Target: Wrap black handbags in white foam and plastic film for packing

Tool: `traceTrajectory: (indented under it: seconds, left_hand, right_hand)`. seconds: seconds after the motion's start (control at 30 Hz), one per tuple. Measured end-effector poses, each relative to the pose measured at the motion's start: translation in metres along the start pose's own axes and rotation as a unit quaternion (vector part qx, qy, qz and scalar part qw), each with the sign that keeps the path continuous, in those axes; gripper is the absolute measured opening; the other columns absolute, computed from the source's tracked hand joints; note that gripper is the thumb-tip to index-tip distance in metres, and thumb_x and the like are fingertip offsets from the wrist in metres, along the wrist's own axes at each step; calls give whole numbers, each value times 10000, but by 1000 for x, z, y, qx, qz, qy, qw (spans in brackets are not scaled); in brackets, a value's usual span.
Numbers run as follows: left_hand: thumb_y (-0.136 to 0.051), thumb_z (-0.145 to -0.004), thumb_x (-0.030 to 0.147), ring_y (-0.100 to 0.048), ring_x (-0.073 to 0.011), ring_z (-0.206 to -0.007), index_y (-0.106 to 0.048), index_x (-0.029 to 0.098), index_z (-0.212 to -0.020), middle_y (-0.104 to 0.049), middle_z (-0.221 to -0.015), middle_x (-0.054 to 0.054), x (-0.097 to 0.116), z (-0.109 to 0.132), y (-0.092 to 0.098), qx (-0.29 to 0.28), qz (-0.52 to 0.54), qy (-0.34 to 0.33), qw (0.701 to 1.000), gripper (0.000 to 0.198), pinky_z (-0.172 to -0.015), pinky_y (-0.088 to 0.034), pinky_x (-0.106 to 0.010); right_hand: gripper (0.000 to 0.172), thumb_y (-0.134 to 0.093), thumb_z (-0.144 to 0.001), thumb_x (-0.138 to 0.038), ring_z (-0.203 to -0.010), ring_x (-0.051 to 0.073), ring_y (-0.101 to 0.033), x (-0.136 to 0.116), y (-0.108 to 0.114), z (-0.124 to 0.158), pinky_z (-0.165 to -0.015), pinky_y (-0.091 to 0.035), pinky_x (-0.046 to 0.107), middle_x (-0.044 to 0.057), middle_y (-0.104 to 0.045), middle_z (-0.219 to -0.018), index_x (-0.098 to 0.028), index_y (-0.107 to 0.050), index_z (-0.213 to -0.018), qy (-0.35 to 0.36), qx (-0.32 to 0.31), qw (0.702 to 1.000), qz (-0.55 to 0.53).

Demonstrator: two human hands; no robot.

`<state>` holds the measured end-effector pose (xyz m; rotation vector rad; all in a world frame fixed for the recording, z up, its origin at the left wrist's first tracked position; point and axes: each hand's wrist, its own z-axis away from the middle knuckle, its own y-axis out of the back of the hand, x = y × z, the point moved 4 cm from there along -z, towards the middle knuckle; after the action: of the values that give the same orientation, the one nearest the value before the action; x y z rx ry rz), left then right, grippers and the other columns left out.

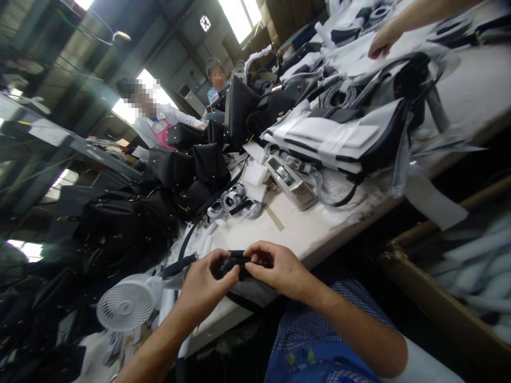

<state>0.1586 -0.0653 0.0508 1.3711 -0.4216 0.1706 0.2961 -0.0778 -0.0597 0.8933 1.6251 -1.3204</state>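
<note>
Black strap end [233, 264] is held just right of the white fan [128, 304], with the fingers of the left hand [205, 284] and right hand [277, 270] clamped on it. A steady left pinch should let the right fingertips work it flat and untwisted.

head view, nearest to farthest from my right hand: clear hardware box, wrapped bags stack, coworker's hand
1. clear hardware box, just ahead of the right hand holding the black strap
2. wrapped bags stack, farther back, right
3. co-worker's hand, far top right
</note>
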Motion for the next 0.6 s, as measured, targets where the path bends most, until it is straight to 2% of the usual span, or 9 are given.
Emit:
traceTrajectory:
  seconds: [0.4, 0.6]
  left_hand:
    - [-575, -721, 377, -592, -199, -728, -592, 199, -866, -621, -731, 14, -7, -3, -8, 20, -10, 16, 1000, 230, -664, -439, -298]
    - [-565, -710, 359, -566, -180, -701, -553, 214, -835, -590, -714, 29, -10, -2, -12, 54, -7, 7, 998, 192, -655, -420, -282]
  right_hand:
    - [223, -656, -749, -192, -651, 89, -487, -5, -6, -4, -619, -401, 218, -52, -528, -737, -176, -614, -967, -31, 6, 999, 1]
    - [211, -687, -721, -199, -611, 81, -465, -2, -7, -6, -588, -387, 211, -62, -517, -693, -167, -605, -912, -72, 12, 997, -6]
